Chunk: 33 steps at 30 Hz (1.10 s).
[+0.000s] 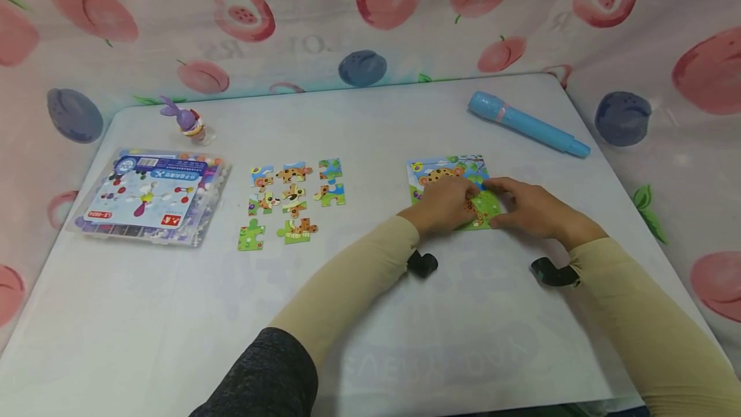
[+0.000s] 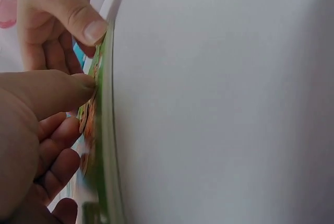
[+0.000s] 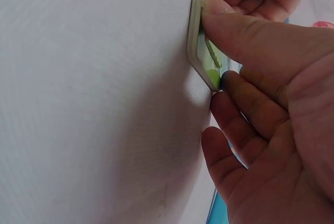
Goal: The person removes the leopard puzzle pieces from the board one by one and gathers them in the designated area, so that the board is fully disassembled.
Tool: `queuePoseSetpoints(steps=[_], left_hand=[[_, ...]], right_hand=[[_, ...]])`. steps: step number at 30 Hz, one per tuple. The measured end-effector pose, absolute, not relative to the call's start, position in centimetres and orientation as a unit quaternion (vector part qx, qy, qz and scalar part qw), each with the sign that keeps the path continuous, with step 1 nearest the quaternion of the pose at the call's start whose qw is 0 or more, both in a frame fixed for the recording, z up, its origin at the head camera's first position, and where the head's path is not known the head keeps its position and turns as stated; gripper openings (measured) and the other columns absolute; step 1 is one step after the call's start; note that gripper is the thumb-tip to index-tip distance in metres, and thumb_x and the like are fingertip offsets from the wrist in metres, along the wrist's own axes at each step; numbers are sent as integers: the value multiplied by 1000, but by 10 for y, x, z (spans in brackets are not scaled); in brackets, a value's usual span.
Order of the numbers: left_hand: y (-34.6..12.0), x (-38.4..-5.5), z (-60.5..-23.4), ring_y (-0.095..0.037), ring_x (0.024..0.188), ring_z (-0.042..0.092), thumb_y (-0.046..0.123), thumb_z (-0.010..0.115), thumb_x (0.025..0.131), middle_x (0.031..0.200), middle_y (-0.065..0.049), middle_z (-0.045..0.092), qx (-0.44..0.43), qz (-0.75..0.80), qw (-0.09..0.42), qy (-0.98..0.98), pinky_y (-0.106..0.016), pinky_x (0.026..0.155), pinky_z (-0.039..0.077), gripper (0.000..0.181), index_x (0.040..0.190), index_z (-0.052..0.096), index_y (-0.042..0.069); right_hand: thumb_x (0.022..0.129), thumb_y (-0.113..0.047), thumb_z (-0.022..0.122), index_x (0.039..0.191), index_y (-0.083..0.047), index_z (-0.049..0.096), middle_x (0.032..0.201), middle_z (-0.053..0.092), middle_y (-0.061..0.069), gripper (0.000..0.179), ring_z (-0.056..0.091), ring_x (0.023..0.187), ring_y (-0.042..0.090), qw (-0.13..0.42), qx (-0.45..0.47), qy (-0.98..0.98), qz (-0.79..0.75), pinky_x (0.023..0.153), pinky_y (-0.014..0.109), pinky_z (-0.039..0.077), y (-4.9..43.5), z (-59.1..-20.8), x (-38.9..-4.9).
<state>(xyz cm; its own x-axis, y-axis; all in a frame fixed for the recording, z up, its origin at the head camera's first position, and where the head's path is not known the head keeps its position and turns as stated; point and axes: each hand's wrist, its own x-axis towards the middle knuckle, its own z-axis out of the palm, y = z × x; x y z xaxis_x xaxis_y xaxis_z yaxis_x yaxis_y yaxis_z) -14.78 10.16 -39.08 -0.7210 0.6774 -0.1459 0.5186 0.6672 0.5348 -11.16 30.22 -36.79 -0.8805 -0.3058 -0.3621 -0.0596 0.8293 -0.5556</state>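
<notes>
A jigsaw puzzle board point(image 1: 446, 163) lies on the right half of the white table, with a spotted cartoon animal and green ground on it. My left hand point(image 1: 446, 204) reaches over its front part. In the left wrist view, the thumb and a finger of that hand pinch a brown-and-green puzzle piece point(image 2: 83, 117), partly hidden by the fingers. My right hand point(image 1: 529, 208) is at the board's right side. Its thumb point(image 3: 224, 20) presses at the board's front edge, and its other fingers lie along the right edge. A green piece point(image 3: 214, 54) sits tilted under that thumb.
Several loose puzzle pieces point(image 1: 294, 197) lie in rows left of centre. Beyond them are a clear plastic case point(image 1: 145, 195) of small coloured parts and a purple rabbit figurine point(image 1: 186, 121). A blue tube-shaped object point(image 1: 529, 124) lies behind the board, towards the right.
</notes>
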Motion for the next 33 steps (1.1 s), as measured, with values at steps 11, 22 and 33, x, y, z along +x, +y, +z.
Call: queuePoseSetpoints(steps=[11,22,33], left_hand=[[90,-155,-390,-21,124,51,30,69,93,129,4,65,332,219,157,904,-43,99,41,44,134,64,15],[80,-152,-390,-21,118,55,24,68,93,124,1,66,326,213,151,909,-40,95,44,39,131,66,14],[36,-151,-379,-22,122,50,27,73,92,129,1,65,297,260,162,904,-39,105,37,46,134,62,10]], right_hand=[[90,-28,76,154,-5,34,155,35,25,81,26,143,46,230,-98,931,-266,111,63,24,301,-367,-114],[90,-28,76,154,-4,33,155,34,26,81,25,143,47,231,-98,931,-266,111,64,24,299,-368,-114],[90,-29,76,153,-2,33,155,33,28,81,27,141,49,231,-94,934,-254,110,65,25,300,-368,-113]])
